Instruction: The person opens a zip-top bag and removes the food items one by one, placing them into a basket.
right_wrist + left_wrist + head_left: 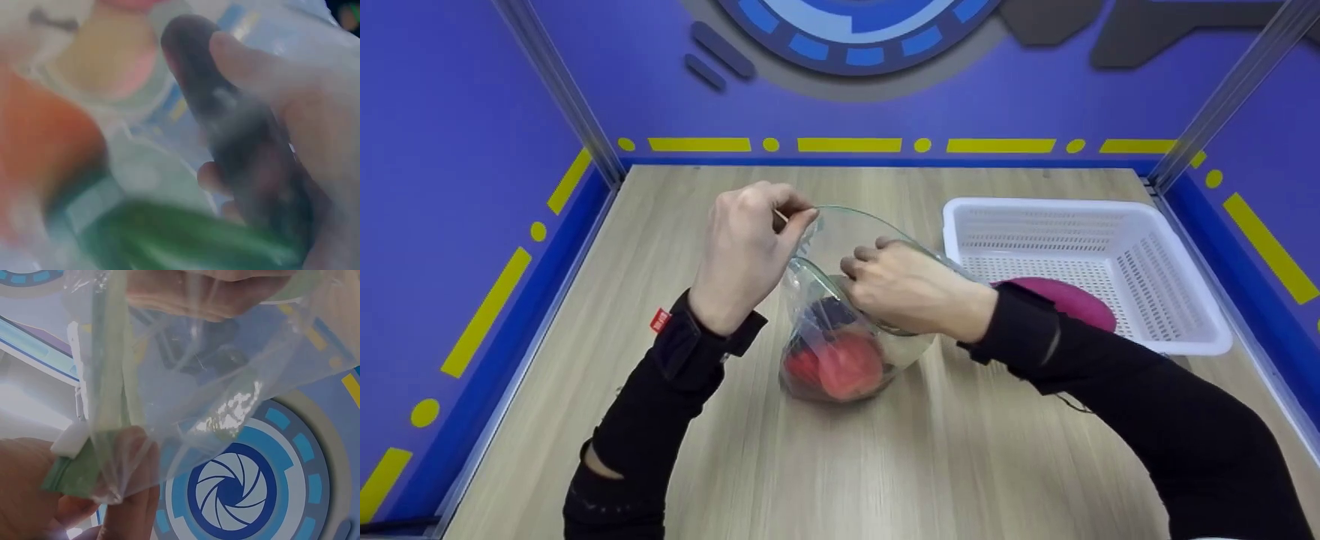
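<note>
A clear zip bag (855, 214) with a green-edged mouth stands on the table, holding red things (840, 364) and a dark thing (831, 313). My left hand (746, 244) pinches the left corner of the bag's mouth between thumb and fingers. In the left wrist view, a white slider (71, 439) shows at that corner. My right hand (911, 281) reaches into the mouth. In the right wrist view, its thumb and fingers wrap around a long, dark purple eggplant (230, 124). A glossy green vegetable (185, 239) and a blurred orange thing (45, 140) lie nearby, seen through haze.
At the right of the table is a white perforated plastic basket (1215, 330). A magenta, rounded thing (1061, 300) lies in it, partly hidden by the right sleeve. Blue panels (840, 112) wall in the back and sides of the wooden table (720, 465).
</note>
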Demonstrator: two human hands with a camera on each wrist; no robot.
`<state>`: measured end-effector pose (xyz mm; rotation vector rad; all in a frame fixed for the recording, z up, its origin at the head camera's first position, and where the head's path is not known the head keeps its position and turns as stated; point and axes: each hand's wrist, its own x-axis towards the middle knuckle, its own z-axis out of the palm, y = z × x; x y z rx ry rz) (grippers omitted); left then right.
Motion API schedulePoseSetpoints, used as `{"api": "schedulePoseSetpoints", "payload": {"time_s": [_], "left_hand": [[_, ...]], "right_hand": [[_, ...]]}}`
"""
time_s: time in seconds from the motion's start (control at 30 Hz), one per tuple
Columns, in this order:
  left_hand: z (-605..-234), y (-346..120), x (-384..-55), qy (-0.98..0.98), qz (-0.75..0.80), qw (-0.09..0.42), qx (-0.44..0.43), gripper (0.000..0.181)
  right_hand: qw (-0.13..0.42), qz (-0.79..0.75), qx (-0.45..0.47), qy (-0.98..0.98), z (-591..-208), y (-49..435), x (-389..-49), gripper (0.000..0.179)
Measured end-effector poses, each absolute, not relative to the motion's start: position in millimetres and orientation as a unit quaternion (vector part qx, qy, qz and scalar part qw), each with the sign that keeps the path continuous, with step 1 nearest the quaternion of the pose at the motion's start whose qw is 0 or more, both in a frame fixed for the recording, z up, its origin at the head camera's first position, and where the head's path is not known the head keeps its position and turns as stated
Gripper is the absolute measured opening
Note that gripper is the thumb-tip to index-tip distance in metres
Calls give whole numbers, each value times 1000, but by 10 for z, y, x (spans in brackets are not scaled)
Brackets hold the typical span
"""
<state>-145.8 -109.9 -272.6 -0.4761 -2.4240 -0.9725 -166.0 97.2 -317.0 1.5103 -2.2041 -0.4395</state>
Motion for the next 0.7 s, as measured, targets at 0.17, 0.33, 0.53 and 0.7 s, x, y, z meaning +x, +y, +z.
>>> {"api": "schedulePoseSetpoints", "payload": {"time_s": [0.17,0.33,0.53,0.7], "left_hand": [[-2726,-1102,-1475,-887,-357,237,-172,9],[-2731,-1109,-1488,-886,-358,240,-171,8],[-2718,-1116,-1471,-886,-356,244,-169,8],[-2722,-1120,-1473,-887,-356,242,-167,8]], "right_hand": [[241,-120,534,-801,-2936,1171,-1510,23],[199,-56,510,-835,-2704,1408,-1380,45],[200,49,501,-841,-2614,1747,-1368,44],[179,111,494,-843,-2661,2035,-1387,40]]}}
